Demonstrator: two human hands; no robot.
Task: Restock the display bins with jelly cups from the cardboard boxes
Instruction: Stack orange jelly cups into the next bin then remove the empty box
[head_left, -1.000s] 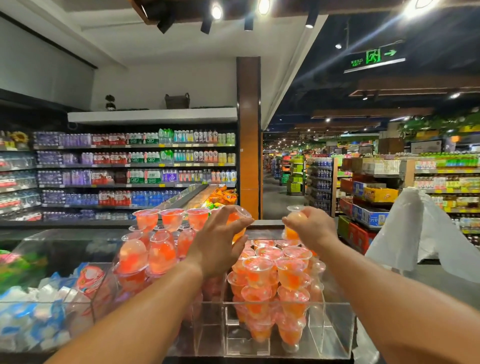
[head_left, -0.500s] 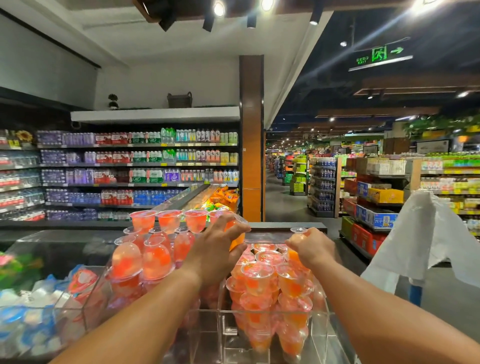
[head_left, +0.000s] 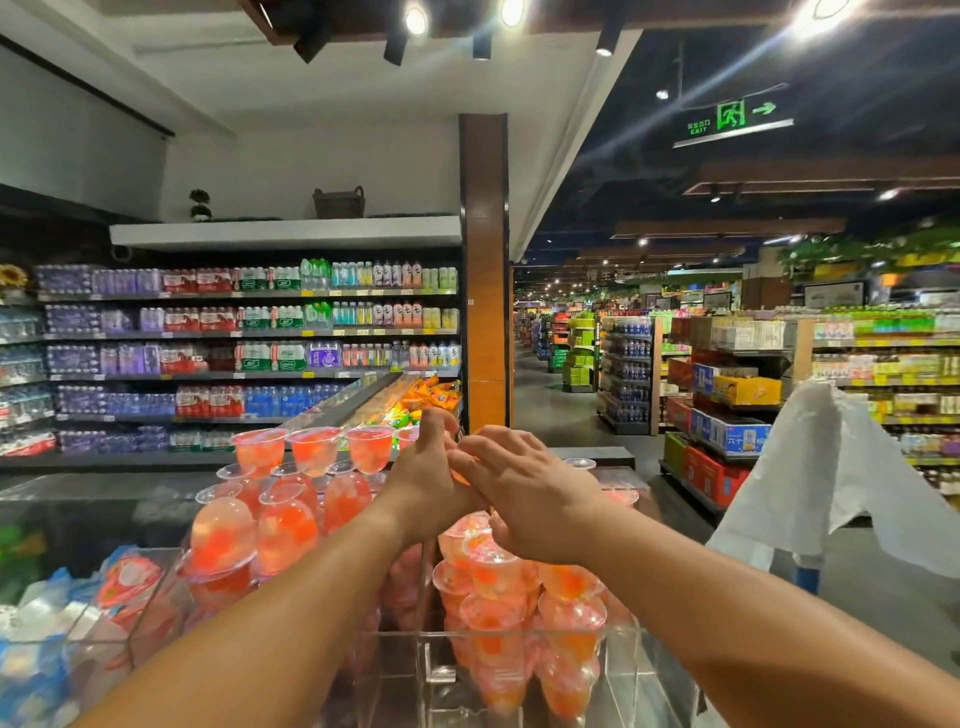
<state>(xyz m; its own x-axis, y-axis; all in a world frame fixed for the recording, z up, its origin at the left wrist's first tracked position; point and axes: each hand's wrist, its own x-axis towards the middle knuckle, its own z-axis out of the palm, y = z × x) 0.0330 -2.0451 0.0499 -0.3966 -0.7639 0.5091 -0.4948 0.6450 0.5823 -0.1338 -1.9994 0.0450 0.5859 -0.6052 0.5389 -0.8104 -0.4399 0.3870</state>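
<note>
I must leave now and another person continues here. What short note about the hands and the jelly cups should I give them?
Left hand: raised over the clear display bins, fingers curled at the top row of jelly cups; what it holds is hidden.
Right hand: touching the left hand; its grip cannot be told.
Cups: stacked high in both bins, left pile and right pile.
Done: the bins look nearly full.
Left: settle the cup between the hands; no cardboard box is in view, so check for remaining stock.
</note>
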